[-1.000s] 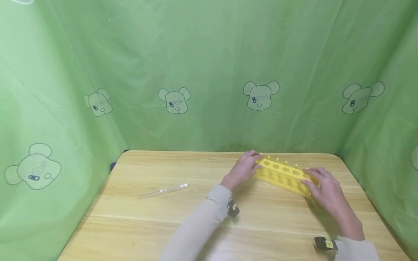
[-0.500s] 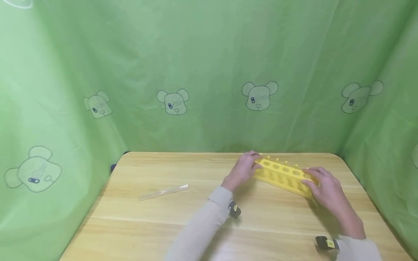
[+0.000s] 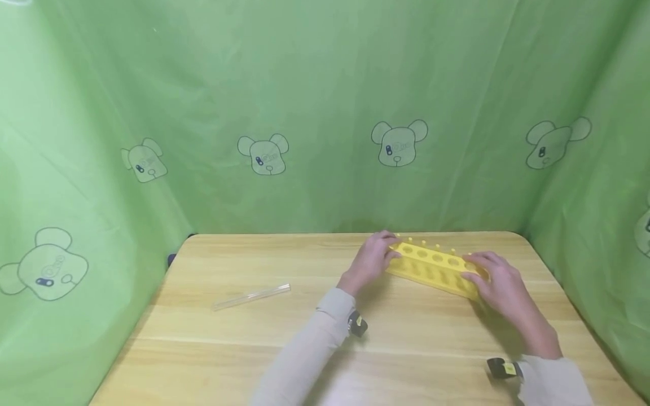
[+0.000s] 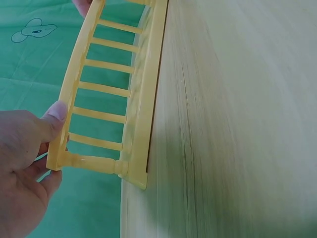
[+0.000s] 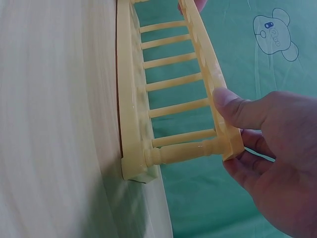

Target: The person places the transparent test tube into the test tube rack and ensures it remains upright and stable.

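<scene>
A yellow test tube rack (image 3: 431, 269), with a row of round holes on top and short pegs along its back, stands at the far right of the table. My left hand (image 3: 369, 259) grips the left end of its top bar, thumb on the near side and fingers beyond. At the other end, my right hand (image 3: 504, 285) holds the same bar between thumb and fingers. In the left wrist view, the base of the rack (image 4: 138, 114) lies along the wood. No tubes show in the holes. A clear glass tube (image 3: 252, 296) lies on the table, left of my left arm.
The wooden table (image 3: 203, 355) has rounded far corners. Green curtain (image 3: 325, 186) with bear-head drawings hangs behind it and on both sides. A dark wrist camera (image 3: 358, 323) sits at my left cuff, another camera (image 3: 503, 368) at my right.
The head view has shifted slightly, so the whole scene sits a little further left and up. Both hands keep their hold on the rack's ends, and the glass tube lies where it was.
</scene>
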`<state>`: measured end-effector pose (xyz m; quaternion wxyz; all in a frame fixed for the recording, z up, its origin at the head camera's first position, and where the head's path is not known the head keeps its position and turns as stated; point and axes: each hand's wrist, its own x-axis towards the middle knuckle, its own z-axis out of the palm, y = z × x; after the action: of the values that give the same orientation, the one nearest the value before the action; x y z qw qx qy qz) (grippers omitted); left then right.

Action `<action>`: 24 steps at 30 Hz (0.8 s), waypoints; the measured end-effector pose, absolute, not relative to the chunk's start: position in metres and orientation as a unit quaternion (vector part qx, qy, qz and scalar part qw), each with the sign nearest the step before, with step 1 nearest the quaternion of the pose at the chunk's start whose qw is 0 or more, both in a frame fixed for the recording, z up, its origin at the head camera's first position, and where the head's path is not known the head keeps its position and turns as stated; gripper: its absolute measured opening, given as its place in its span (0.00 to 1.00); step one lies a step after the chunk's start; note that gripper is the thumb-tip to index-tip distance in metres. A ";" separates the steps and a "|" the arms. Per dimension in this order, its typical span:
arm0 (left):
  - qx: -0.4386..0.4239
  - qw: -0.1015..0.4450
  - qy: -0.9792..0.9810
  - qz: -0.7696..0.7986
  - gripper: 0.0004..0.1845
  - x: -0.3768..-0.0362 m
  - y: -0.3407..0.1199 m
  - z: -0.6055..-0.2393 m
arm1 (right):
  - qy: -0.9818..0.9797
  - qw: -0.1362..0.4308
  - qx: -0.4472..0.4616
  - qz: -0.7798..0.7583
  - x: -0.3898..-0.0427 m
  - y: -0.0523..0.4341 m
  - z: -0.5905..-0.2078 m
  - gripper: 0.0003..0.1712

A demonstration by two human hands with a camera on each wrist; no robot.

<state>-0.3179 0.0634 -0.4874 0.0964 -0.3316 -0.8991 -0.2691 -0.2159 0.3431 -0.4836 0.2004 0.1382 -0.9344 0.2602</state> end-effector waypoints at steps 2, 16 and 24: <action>-0.329 0.098 -0.900 -0.269 0.23 -0.318 0.061 -0.486 | -0.935 0.200 0.140 0.259 -0.217 0.342 -0.482 0.24; -0.299 0.095 -0.909 -0.273 0.23 -0.316 0.041 -0.487 | -0.931 0.191 0.162 0.266 -0.227 0.325 -0.479 0.24; -0.288 0.092 -0.912 -0.278 0.23 -0.314 0.031 -0.485 | -0.927 0.194 0.174 0.269 -0.233 0.318 -0.479 0.23</action>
<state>-0.3142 0.0310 -0.4851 0.0921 -0.2876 -0.9119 -0.2780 -0.2326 0.3183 -0.4793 0.1936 0.1740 -0.9273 0.2691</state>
